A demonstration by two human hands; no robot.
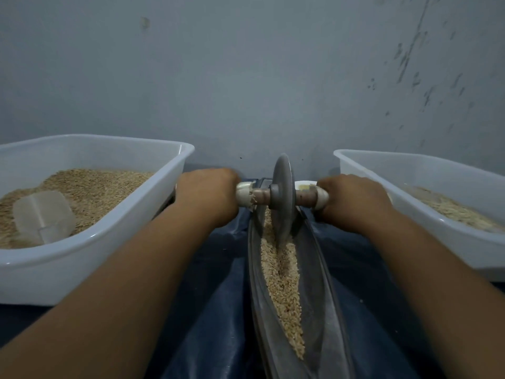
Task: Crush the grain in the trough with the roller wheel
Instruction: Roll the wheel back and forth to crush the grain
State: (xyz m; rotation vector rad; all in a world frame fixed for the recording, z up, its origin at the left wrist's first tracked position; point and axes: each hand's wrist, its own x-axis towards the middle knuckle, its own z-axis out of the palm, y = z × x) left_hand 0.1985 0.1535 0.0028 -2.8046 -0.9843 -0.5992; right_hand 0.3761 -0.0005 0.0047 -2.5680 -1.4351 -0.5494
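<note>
1. Keep your left hand [209, 194] and right hand [352, 201] clenched around the axle handles.
2. Press the roller wheel [282, 195] evenly into the grain [281, 280] along the trough [325, 310].

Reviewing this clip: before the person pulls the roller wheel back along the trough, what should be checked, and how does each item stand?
1. Left hand grips the white-capped axle handle: ok.
2. Right hand grips the opposite handle end: ok.
3. Grey metal disc wheel stands upright in the long narrow metal trough: ok.
4. Tan grain lies along the wheel's return path: ok.
5. White plastic tubs, left and right, sit clear of the trough: ok.
6. Wheel rim touching the trough bottom: cannot tell, grain hides it.
</note>
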